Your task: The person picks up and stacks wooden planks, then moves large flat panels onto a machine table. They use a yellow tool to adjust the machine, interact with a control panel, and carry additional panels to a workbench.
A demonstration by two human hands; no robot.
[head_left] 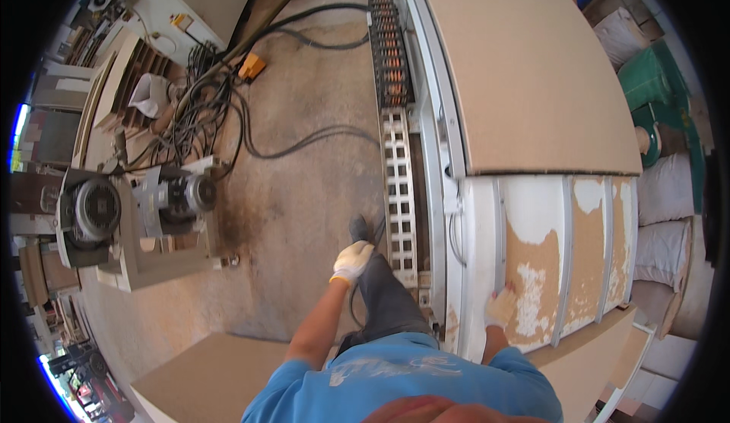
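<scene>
- The right hand (500, 307), in a pale work glove, lies flat and open on the white machine bed (480, 256), at the edge of a patch of sawdust (532, 271); it grips nothing.
- The left hand (353, 262), gloved the same with an orange cuff, hangs free over the floor (304, 195) with the fingers loosely curled; it holds nothing that I can see.
- Judged from the pose, the step in hand looks like clearing or checking the dusty bed while stepping along it. A next move would call for reaching further toward 2 o'clock, where the dust lies thicker between the white rails (564, 256).
- At 12 o'clock from the right hand, a large brown board (525, 66) lies on the same bed, its near edge just beyond the bare dusty part.
- Between the hands, a white perforated cable track (398, 187) runs beside the bed; a dark-trousered leg and shoe (359, 229) step beside it.
- At 9 o'clock from the left hand stands a grey motor unit (129, 210), with black hoses (205, 104) tangled at 11 o'clock.
- Containers: white sacks (665, 210) stacked at 3 o'clock, bulging full; what is in them cannot be told.
- Another board (220, 377) lies low at 7 o'clock.
</scene>
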